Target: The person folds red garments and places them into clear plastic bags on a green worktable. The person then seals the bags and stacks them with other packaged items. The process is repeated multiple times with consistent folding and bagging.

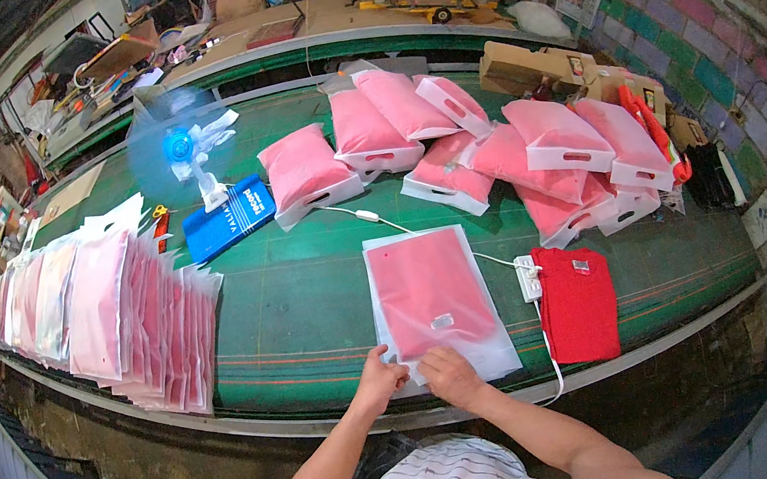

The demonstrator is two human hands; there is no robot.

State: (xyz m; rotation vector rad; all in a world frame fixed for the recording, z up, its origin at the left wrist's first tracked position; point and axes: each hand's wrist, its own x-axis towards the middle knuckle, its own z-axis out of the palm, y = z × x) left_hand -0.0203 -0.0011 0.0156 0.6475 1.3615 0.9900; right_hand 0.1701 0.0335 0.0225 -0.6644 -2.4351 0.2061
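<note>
A frosted plastic bag with a folded red garment inside lies flat at the near middle of the green table. At its lower left corner is my left hand, fingers curled in on the bag's edge. My right hand sits on the bag's near edge, its bent fingertips closed on the plastic; what lies under them is hidden. A small pale label shows through just beyond my right hand. Right of the bag lies a bare folded red garment.
A white power strip and its cord run between bag and garment. Filled bags with handle slots pile up at the far side. Many flat bagged garments stack at left. A blue packet and a blurred blue fan stand beyond.
</note>
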